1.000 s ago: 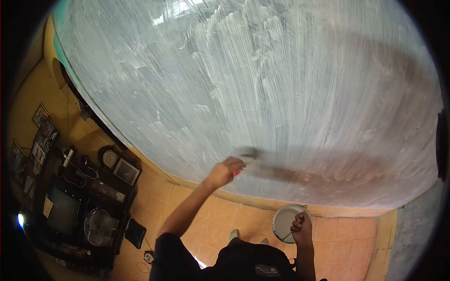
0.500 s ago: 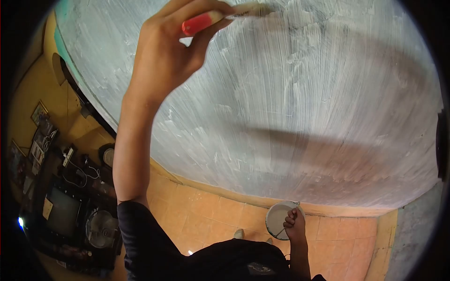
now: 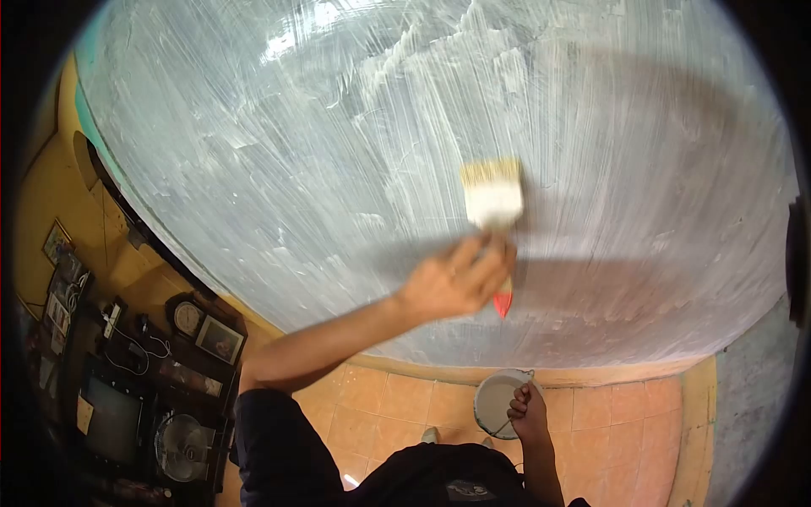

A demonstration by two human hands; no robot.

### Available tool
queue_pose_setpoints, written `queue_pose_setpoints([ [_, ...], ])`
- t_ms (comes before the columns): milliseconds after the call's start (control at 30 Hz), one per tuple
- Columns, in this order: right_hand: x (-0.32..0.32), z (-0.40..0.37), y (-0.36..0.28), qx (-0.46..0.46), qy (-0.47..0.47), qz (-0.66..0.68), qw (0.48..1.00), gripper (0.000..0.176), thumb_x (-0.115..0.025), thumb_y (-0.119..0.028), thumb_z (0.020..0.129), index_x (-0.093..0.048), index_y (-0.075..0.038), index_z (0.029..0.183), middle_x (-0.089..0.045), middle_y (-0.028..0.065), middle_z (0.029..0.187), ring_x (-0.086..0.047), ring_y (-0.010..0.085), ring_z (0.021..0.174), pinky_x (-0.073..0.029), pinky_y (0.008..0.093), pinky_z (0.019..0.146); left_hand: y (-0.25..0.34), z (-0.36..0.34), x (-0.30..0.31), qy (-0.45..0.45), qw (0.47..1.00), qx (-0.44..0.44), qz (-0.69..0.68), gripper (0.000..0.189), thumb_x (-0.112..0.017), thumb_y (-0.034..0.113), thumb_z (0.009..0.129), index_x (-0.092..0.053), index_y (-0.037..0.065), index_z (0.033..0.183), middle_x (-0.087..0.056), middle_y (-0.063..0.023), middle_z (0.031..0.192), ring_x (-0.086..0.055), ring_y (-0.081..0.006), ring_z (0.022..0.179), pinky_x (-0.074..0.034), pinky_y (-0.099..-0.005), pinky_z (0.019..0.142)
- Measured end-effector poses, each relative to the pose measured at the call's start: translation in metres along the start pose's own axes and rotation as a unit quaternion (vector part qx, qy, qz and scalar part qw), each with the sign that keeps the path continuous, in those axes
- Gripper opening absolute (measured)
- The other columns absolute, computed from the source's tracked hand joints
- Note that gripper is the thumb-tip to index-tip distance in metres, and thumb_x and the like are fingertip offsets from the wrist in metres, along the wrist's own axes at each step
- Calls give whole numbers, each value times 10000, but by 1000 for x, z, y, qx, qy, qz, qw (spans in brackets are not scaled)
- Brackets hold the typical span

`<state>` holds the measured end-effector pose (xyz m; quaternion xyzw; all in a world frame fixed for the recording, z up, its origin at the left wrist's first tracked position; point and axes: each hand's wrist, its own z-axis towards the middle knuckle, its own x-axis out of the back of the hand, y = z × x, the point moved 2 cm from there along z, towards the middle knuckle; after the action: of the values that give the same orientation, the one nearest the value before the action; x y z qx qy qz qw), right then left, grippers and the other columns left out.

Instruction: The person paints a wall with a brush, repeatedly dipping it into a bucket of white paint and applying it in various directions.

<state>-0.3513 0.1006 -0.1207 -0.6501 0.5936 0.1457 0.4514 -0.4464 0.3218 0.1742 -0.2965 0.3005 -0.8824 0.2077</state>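
Observation:
My left hand [image 3: 460,277] is closed round the handle of a wide paintbrush [image 3: 494,203]. The brush points upward at the wall [image 3: 338,194], with its pale bristles at the top and the red handle end below my fingers. Streaky whitish coating covers the grey wall. Lower right, my right hand [image 3: 527,411] is closed on the thin wire handle of a bucket [image 3: 483,406]. Pale liquid shows inside the bucket, which hangs or stands near the foot of the wall; I cannot tell which.
Orange floor tiles [image 3: 405,401] run along the wall's base. At the left are a dark cabinet with a screen [image 3: 114,414], a fan [image 3: 183,446], a clock [image 3: 187,318], a framed picture [image 3: 220,340] and cables. A grey side wall [image 3: 752,389] stands at the right.
My left hand has moved down and right with the brush, whose bristles now point upward instead of right. My right hand and the bucket have shifted only slightly in view.

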Motion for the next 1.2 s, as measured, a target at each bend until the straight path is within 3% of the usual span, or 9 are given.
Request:
queue_pose_setpoints([
  [100, 10, 2, -10, 2, -1, -3, 1000, 281, -400, -313, 1084, -470, -172, 850, -387, -43, 699, -308, 48, 470, -266, 198, 431, 37, -20, -6, -18, 998, -23, -50, 373, -697, 107, 760, -687, 30, 1125, -631, -91, 1105, -630, -204, 954, -567, -238, 550],
  [300, 36, 6, -28, 48, 8, -15, 999, 270, -413, -318, 1076, -451, -168, 855, -388, -31, 699, -308, 62, 493, -266, 223, 447, 26, 2, -1, -159, 925, 127, -321, 321, -725, 124, 814, -687, 64, 1127, -651, -60, 1048, -647, -229, 955, -569, -318, 604],
  [500, 40, 3, -40, 63, 38, -18, 997, 249, -440, -302, 1058, -458, -172, 847, -379, -34, 686, -310, 63, 492, -270, 229, 442, -94, 109, 41, -87, 931, 137, -326, 238, -649, -64, 867, -697, 39, 1076, -699, -75, 974, -690, -216, 894, -605, -342, 720],
  [567, 37, 2, -43, 57, 50, -5, 997, 249, -434, -282, 1054, -469, -177, 831, -382, -43, 661, -325, 52, 465, -269, 210, 422, -127, 144, 75, -73, 924, 219, -304, 256, -626, -99, 867, -694, 39, 1071, -719, -76, 1037, -709, -227, 995, -639, -325, 758],
  [700, 40, 2, -41, 61, 41, -2, 997, 263, -427, -292, 1062, -470, -177, 830, -387, -43, 661, -331, 52, 466, -269, 210, 419, -176, 178, 113, 65, 984, 119, -116, 198, -660, -64, 864, -702, 26, 1036, -727, -82, 1081, -718, -236, 977, -609, -361, 855],
  [800, 35, -1, -37, 42, 44, 19, 998, 274, -419, -297, 1070, -466, -174, 830, -391, -40, 661, -337, 52, 467, -269, 210, 419, -158, 191, 138, 79, 945, 233, -217, 194, -695, -35, 851, -700, 11, 1040, -680, -130, 1008, -685, -275, 849, -564, -327, 652],
  [867, 34, -2, -32, 38, 47, 17, 998, 278, -411, -301, 1075, -461, -175, 831, -393, -37, 665, -340, 54, 468, -268, 211, 420, -161, 173, 130, 161, 980, 107, -41, 183, -689, -49, 854, -710, 42, 1011, -726, -64, 1068, -720, -238, 958, -596, -342, 846],
  [1033, 34, 3, -20, 19, 51, 11, 998, 282, -404, -312, 1075, -456, -175, 834, -391, -33, 674, -333, 61, 466, -268, 217, 419, -131, 109, 87, 54, 993, 107, 5, 340, -725, -12, 765, -716, 98, 1086, -687, -46, 1143, -661, -217, 971, -598, -312, 688],
  [1200, 34, 11, -8, 12, 53, 0, 999, 255, -435, -315, 1058, -457, -174, 847, -375, -29, 662, -321, 68, 468, -260, 223, 407, -70, 21, 56, -39, 999, -15, -6, 427, -762, 101, 725, -695, 77, 1146, -651, -32, 1196, -658, -226, 1009, -579, -275, 567],
])
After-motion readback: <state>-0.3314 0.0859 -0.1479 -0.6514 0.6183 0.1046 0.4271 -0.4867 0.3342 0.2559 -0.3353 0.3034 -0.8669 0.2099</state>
